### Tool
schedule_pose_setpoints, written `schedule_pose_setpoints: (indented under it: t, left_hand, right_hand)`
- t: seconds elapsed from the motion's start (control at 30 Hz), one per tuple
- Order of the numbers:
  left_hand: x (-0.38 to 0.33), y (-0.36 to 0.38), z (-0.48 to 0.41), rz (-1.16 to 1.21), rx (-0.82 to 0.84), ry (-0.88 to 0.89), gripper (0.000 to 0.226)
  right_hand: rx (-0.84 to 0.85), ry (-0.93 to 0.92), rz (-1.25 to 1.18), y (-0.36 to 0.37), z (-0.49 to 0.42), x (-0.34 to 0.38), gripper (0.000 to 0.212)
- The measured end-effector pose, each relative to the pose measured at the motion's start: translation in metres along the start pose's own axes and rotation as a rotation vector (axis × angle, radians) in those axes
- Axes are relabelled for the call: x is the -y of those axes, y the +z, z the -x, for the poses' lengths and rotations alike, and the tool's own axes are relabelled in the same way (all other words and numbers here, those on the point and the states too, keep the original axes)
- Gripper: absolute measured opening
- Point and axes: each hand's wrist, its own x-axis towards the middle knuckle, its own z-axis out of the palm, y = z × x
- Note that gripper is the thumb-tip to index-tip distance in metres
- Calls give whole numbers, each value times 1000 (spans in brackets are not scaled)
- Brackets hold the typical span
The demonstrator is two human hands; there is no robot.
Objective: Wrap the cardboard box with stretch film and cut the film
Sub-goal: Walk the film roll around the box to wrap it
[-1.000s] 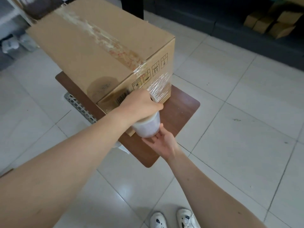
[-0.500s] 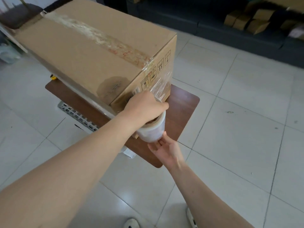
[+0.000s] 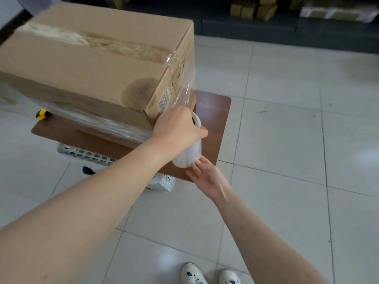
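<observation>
Floor (image 3: 287, 140): pale glossy tiles, filling most of my view.

Cardboard box (image 3: 92, 68): large, lying on the counter, long side running left to far left, with a taped seam along its top. I read printed symbols and a barcode on its right end face.

Counter (image 3: 213, 119): dark brown wooden top with rounded corners; the box overhangs its far edge.

Stretch film (image 3: 184, 93): a clear sheet drawn across the box's right end face, down to the roll. I also see shiny bands of it along the box's near lower edge.

Perforated crate (image 3: 86, 154): grey, under the counter's near side.

Film roll (image 3: 189, 158): white, held upright just beside the box's near right corner, above the counter.

Left hand (image 3: 178, 128): clasped over the roll's top end, fingers curled round its rim.

Right hand (image 3: 207, 177): palm up, fingers straight, fingertips touching the roll's bottom end.

Small cartons (image 3: 252, 9): several, on a dark ledge at the far right.

Shoes (image 3: 192, 273): 2, white, at the near edge.

Yellow tool (image 3: 42, 114): small, at the counter's left end; I cannot tell its type.
</observation>
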Motion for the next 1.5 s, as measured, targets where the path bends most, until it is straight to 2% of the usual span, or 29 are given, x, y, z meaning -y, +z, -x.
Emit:
schedule_pose_setpoints:
  t: [0.13, 0.23, 0.33, 0.53, 0.8, 0.93, 1.03, 1.13, 1.23, 1.3, 1.4, 1.5]
  left_hand:
    - [3, -3, 17, -39, -4, 5, 34]
    - [7, -4, 32, -45, -15, 34, 28]
    - [12, -7, 43, -4, 21, 23, 26]
    - [21, -13, 55, 38, -33, -49, 53]
    - [84, -37, 78, -43, 0, 209, 40]
    - [119, -51, 84, -105, -22, 342, 13]
    - [139, -57, 86, -87, -13, 418, 10]
    - [152, -60, 82, -50, -20, 473, 16]
    - [154, -62, 77, -28, 22, 455, 35]
    - [152, -65, 70, 9, 31, 391, 39]
    - [153, -76, 55, 40, 0, 306, 21]
    - [155, -88, 47, -19, 34, 305, 9]
  right_hand:
    - [-97, 60, -94, 4, 2, 2, 25]
    - [-173, 83, -78, 13, 4, -8, 35]
    - [-147, 86, -91, 12, 10, -26, 33]
    - [-70, 50, -69, 16, 24, -65, 15]
    - [-111, -70, -197, 69, -6, -143, 31]
    - [-126, -149, -259, 90, -16, -158, 34]
    - [-195, -258, -309, 89, -15, -147, 32]
    - [-241, -276, -303, 92, -14, -142, 34]
    - [-263, -273, -363, 98, -25, -154, 35]
    - [-250, -281, -398, 102, -32, -164, 29]
    - [-224, -295, -388, 116, -34, -176, 27]
    - [-246, -291, -416, 125, -38, -186, 32]
